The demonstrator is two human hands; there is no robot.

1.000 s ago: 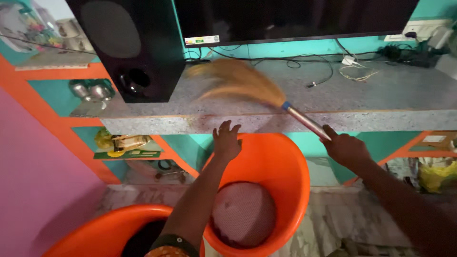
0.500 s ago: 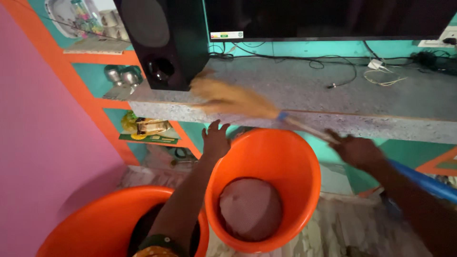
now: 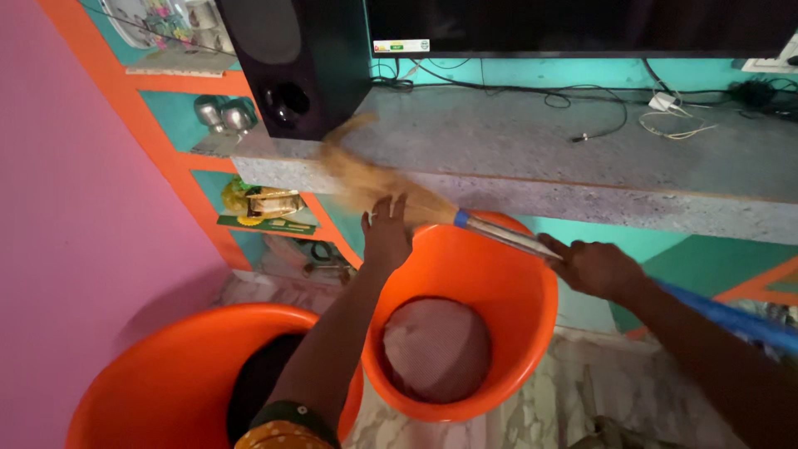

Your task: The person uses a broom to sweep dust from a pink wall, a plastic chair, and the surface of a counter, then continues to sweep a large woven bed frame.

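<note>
Grass broom [image 3: 391, 187] at the front edge of the stone desk [image 3: 582, 158], just above an orange tub [image 3: 465, 333].
Right hand [image 3: 594, 268] fisted around the broom's metal handle [image 3: 503, 237], near the blue collar; left hand [image 3: 386, 233] spread open, fingers up, touching the blurred bristles. Broom looks light: bristle head soft and floppy, handle stiff and likely a bit slick, so the handle is the place to grip. Black speaker [image 3: 299, 62] sits just beside the bristles.

A tan-bristled broom [image 3: 374, 179] with a blue collar and silvery handle is showing at 12 o'clock above an orange tub [image 3: 465, 320]. A grey speckled shelf [image 3: 582, 158] is sitting against turquoise, with a pink wall [image 3: 83, 233] glowing at 9 o'clock.
</note>
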